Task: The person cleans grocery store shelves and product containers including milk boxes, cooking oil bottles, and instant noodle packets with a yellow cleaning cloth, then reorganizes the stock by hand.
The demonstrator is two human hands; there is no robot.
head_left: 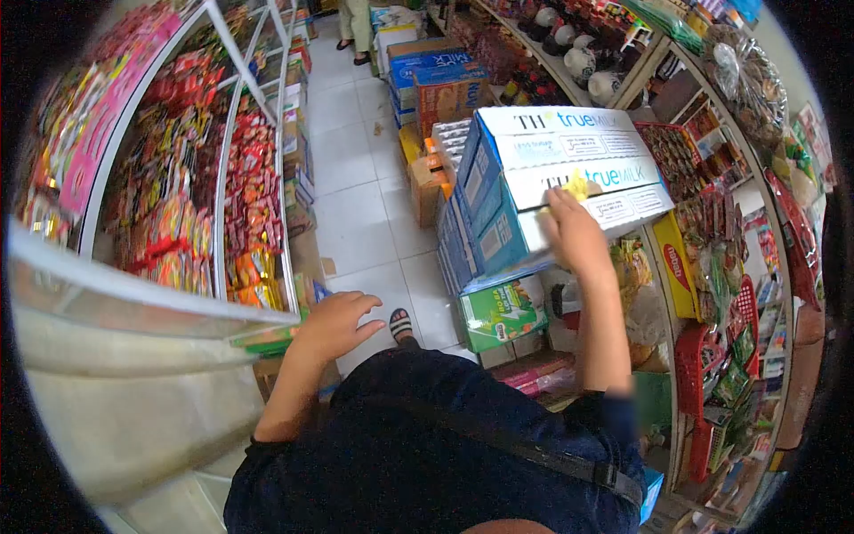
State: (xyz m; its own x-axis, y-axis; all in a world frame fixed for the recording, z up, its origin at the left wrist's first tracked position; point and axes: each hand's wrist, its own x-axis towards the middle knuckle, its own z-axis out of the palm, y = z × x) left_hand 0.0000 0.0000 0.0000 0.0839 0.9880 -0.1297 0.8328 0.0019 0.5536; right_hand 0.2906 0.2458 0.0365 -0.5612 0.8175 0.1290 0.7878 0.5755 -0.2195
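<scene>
My right hand (574, 230) rests on top of a stack of white and blue milk cartons (525, 147). Its fingers press on a crumpled yellow cloth (583, 184), partly hidden under them. The cartons stand side by side with their printed white faces up. My left hand (340, 322) hangs over the aisle beside the glass display case, fingers apart, holding nothing. Below the cartons is a green box (503, 313).
A glass-fronted case of packaged snacks (182, 151) lines the left. Further along the tiled floor (347, 169) stand more boxes (449, 89), and a person's legs (354, 27). Shelves with red baskets (698, 369) and a yellow box (676, 267) fill the right.
</scene>
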